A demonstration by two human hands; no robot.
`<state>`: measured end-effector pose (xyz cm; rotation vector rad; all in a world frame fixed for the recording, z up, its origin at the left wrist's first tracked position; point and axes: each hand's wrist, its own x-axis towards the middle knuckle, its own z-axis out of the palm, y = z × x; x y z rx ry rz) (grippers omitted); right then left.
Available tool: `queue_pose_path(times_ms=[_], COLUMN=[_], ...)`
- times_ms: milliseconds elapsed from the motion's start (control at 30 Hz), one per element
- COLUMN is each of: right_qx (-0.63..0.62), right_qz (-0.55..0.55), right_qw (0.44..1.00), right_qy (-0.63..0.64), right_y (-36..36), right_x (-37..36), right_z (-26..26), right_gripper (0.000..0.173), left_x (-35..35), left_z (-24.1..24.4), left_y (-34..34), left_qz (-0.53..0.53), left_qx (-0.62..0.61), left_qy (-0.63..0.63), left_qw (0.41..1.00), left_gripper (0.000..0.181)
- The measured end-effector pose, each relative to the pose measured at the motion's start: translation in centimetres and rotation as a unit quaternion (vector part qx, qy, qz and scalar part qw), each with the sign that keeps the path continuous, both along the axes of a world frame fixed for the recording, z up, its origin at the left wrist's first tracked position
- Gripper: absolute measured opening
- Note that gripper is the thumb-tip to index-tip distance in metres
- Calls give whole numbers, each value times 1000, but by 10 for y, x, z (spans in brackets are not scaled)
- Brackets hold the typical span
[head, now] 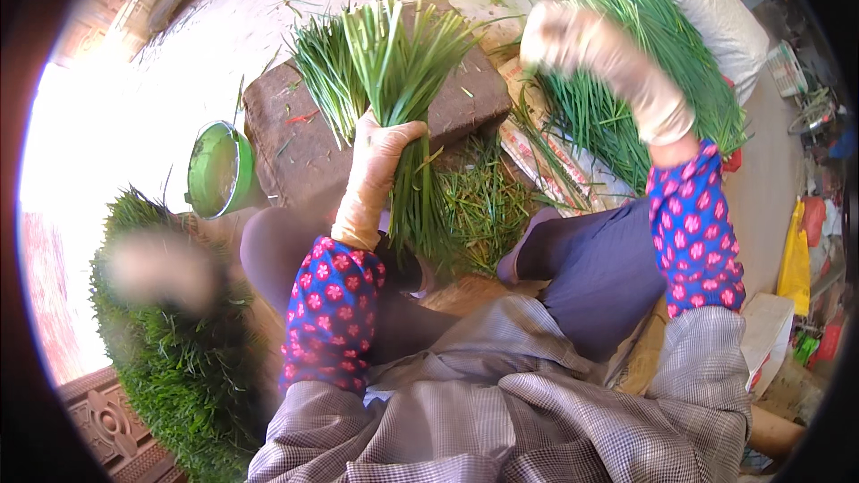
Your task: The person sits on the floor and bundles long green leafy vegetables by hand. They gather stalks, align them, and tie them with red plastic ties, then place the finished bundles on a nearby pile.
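My left hand (377, 151), in a pale thin glove, grips a bunch of green chive-like leaves (411, 67) around its middle. The cut ends fan out above the fist and the leaves hang down below it. Behind that bunch, a second bunch of the leaves (327, 74) rests on a low brown block (470, 104). My right hand (564, 40), gloved too, is raised at the left edge of a large heap of long green leaves (651, 74). Motion blurs its fingers, so whether they hold anything cannot be made out.
A green bucket (243, 171) stands left of the block. Leaf scraps (486, 208) litter the floor between my feet. Printed sacking (537, 154) lies under the heap, with a stuffed white sack (721, 20) beyond. Dense greenery (181, 362) fills the lower left, partly behind a blurred spot.
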<state>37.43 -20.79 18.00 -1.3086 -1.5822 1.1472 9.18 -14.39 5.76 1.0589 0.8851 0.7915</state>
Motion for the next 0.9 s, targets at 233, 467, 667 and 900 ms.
queue_pose_path(times_ms=[233,467,667,900], right_qx=[159,464,413,361], right_qz=[-20,-82,-117,-189], right_qw=[956,751,749,903], right_qy=[-245,-462,-505,-136], right_y=[8,57,81,47], right_x=[-51,-68,-75,-67], right_z=[-13,2,-15,29], right_gripper=[26,24,18,10], left_x=[7,13,11,14], left_z=[-10,-12,-9,-6], left_y=[6,3,3,3], left_qz=[23,46,52,61], left_qx=[182,318,354,333], left_qy=[138,273,310,315], left_qw=[973,907,881,887], left_gripper=[44,40,38,38])
